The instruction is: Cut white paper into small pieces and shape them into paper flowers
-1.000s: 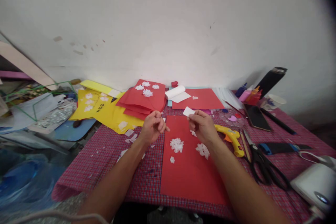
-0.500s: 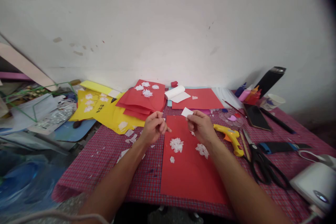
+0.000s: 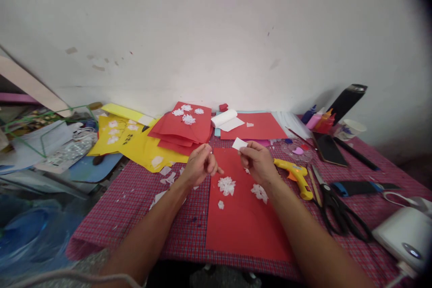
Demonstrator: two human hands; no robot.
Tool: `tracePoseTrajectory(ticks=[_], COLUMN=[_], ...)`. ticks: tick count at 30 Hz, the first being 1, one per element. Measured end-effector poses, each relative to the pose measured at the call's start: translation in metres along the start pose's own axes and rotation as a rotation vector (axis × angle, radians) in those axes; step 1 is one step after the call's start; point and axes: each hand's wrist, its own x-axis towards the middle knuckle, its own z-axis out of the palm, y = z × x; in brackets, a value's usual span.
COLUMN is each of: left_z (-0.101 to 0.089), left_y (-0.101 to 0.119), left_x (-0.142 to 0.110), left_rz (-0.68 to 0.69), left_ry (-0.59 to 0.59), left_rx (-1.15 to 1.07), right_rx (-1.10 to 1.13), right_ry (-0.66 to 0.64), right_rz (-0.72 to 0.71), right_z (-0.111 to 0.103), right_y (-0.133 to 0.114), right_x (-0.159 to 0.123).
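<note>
A small white piece of paper (image 3: 239, 144) is pinched between the thumb and fingers of my right hand (image 3: 255, 160), above the far part of a red paper sheet (image 3: 248, 229). My left hand (image 3: 201, 165) hovers over the sheet's left edge with thumb and forefinger pressed together; whatever is between them is too small to make out. On the sheet lie two white paper flowers, one left of centre (image 3: 227, 186) and one beside my right wrist (image 3: 259, 193). Nearer me lies a small white paper scrap (image 3: 220, 204).
To the right are a yellow glue gun (image 3: 297, 175), black-handled scissors (image 3: 337, 209), a blue-black knife (image 3: 362, 188) and a phone (image 3: 329, 149). Red folded sheets with flowers (image 3: 182, 128), yellow paper (image 3: 141, 146) and a white paper roll (image 3: 225, 119) lie further back. White scraps (image 3: 168, 178) sit left.
My left hand's fingers have turned and closed together slightly. My right hand keeps its hold on the white paper, almost unmoved. The view has shifted very little.
</note>
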Motion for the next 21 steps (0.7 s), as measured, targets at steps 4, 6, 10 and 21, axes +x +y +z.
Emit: tracePoseTrajectory(ticks=[4,6,10,21], left_z=[-0.0013,-0.0013,-0.0001,-0.0045], left_y=[0.0007,0.0008,0.0016,0.0012], left_x=[0.0018,0.0022,0.0014,-0.0014], left_rz=[-0.038,-0.045,-0.052,-0.022], left_ry=[-0.01,-0.011,-0.016,-0.104], left_rx=[-0.05,-0.055,-0.031,-0.09], right_rx=[0.005,0.003,-0.001,-0.034], right_ry=[0.003,0.001,-0.001,-0.01], right_rz=[0.004,0.006,0.005,0.011], right_z=[0.0003,0.0003,0.0003,0.0024], right_y=[0.0003,0.0006,0.0009,-0.0001], right_x=[-0.0002,-0.0002,-0.0002,-0.0025])
